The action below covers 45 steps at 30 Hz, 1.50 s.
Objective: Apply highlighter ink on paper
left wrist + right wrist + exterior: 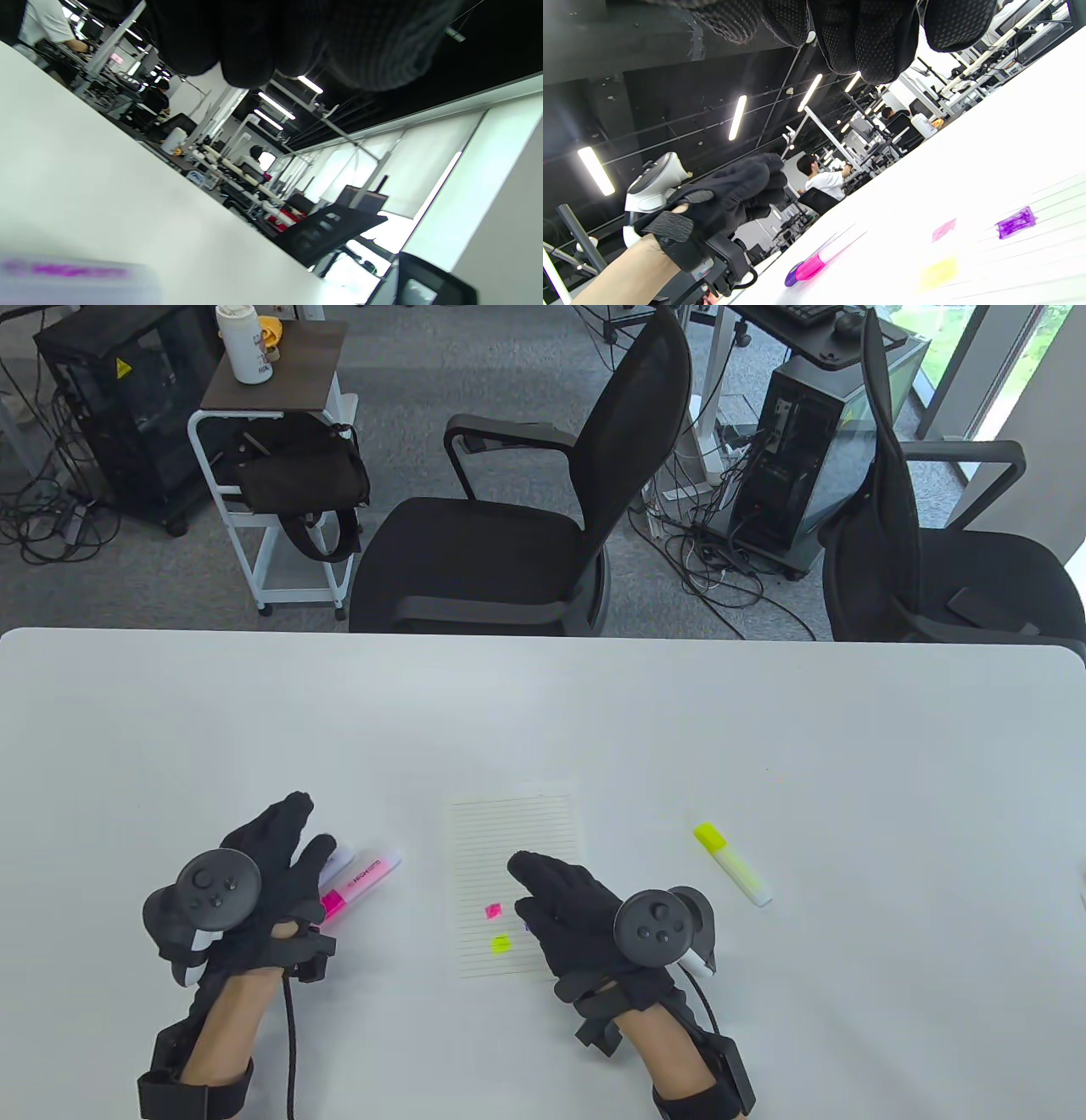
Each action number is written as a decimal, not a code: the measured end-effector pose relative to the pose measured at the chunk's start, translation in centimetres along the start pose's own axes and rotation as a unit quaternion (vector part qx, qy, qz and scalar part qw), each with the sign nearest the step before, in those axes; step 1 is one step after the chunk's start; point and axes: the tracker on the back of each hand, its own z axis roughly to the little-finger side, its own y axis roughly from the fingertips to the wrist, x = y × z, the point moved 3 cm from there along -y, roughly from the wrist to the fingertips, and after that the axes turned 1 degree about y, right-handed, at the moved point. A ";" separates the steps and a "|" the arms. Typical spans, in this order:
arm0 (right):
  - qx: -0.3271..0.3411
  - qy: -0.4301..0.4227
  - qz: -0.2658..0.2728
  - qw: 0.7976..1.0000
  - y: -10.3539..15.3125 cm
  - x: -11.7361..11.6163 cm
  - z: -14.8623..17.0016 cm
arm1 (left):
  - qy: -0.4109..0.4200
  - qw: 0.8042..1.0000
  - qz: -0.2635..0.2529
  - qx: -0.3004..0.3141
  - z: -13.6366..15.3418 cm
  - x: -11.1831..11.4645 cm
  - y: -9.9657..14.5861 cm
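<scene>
A lined sheet of paper [513, 848] lies on the white table [594, 712]. It carries a pink mark [493, 910], a yellow mark [501, 942] and a purple mark [1016, 222]. My right hand [547, 891] lies open over the sheet's lower right part and holds nothing. My left hand [293, 848] is open, fingers spread, just above and left of a pink highlighter [361, 882]. A second, white-bodied pen [341, 858] lies partly hidden beside its fingers. A capped yellow highlighter [732, 864] lies right of the paper. The right wrist view shows the pink highlighter [814, 264] lying on the table below my left hand [721, 199].
Two black office chairs [526, 551] [950, 560] stand past the table's far edge. A white cart [271, 475] and computer towers stand beyond on the carpet.
</scene>
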 end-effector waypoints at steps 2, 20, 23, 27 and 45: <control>0.000 -0.001 0.001 1.000 0.0 0.1 0.0 | 0.052 0.997 0.001 0.052 -1.3 0.4 0.3; -0.005 -0.013 -0.002 1.000 0.1 0.1 0.3 | 0.253 0.945 0.161 0.130 -5.9 7.7 2.9; -0.007 -0.012 -0.009 1.000 0.1 -0.1 0.4 | 0.255 0.943 0.164 0.136 -6.1 7.9 3.0; -0.007 -0.011 -0.012 1.000 0.1 -0.2 0.4 | 0.256 0.941 0.169 0.140 -6.2 8.0 3.1; -0.012 -0.015 -0.026 0.999 0.0 -0.6 0.5 | 0.252 0.937 0.188 0.151 -6.6 9.0 3.5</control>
